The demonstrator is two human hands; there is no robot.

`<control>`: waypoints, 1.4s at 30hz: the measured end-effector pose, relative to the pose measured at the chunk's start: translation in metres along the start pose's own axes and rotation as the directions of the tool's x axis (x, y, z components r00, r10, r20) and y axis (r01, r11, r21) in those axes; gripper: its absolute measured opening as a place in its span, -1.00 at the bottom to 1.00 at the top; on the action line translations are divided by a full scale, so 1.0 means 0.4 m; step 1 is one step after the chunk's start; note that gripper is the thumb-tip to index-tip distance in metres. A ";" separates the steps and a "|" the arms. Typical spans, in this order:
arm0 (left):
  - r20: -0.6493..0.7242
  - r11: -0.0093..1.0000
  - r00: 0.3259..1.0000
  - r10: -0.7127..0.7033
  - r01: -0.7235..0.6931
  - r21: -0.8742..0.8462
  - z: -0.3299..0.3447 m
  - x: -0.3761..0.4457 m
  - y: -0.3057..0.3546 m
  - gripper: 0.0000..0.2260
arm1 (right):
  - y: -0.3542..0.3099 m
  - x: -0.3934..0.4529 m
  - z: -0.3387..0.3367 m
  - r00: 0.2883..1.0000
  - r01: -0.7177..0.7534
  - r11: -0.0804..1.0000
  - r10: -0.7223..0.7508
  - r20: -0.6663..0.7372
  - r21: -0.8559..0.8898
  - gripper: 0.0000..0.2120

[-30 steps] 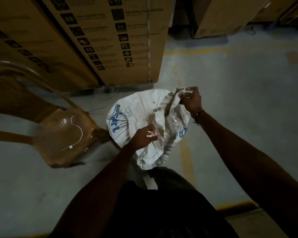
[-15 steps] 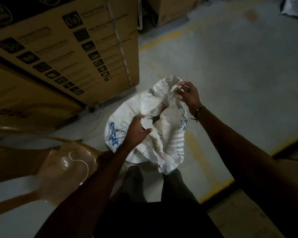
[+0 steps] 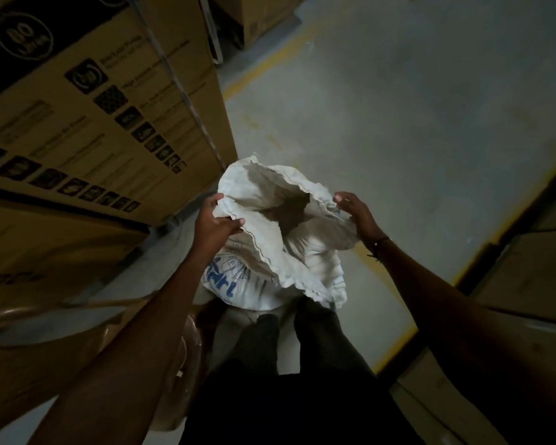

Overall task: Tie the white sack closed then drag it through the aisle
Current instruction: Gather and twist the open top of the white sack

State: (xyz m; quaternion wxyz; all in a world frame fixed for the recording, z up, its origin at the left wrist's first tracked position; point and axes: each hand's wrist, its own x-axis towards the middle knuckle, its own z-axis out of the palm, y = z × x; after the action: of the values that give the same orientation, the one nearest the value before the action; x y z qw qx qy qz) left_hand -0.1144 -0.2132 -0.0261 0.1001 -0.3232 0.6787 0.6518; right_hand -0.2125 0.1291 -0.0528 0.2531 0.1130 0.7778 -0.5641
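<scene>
The sack (image 3: 280, 252) stands on the floor (image 3: 414, 107) just beyond the person's feet, its mouth spread open between the two hands. The left hand (image 3: 214, 224) grips the left side of the rim, the right hand (image 3: 355, 210) holds the right side. A large carton (image 3: 103, 101) rises to the left of the sack, close beside it. A chair (image 3: 180, 364) sits at near left, under the left forearm. Another carton (image 3: 264, 14) lies far off, behind the sack. A raised platform (image 3: 527, 268) runs along the right.
</scene>
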 end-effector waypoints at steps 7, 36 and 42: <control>0.006 0.999 0.999 0.042 -0.042 0.009 -0.022 0.047 0.080 -0.36 | 0.090 -0.054 -0.069 0.985 -0.131 0.973 0.150 0.085 -0.190 -0.30; 0.542 0.526 0.787 0.294 -0.607 0.596 -0.204 0.169 0.269 -0.36 | 0.009 -0.097 -0.115 0.904 0.231 0.881 -0.351 -0.244 -0.413 -0.83; 0.477 0.451 0.837 0.268 -0.546 0.706 -0.161 0.191 0.264 -0.32 | -0.010 -0.135 -0.095 0.923 0.172 0.980 -0.197 -0.331 -0.105 -0.88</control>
State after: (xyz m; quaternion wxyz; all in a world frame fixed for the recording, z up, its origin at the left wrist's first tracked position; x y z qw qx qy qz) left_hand -0.2149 -0.3041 0.0264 0.1774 0.0379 0.9352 0.3041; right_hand -0.1786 0.1692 -0.0123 0.0650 0.1255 0.8372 -0.5283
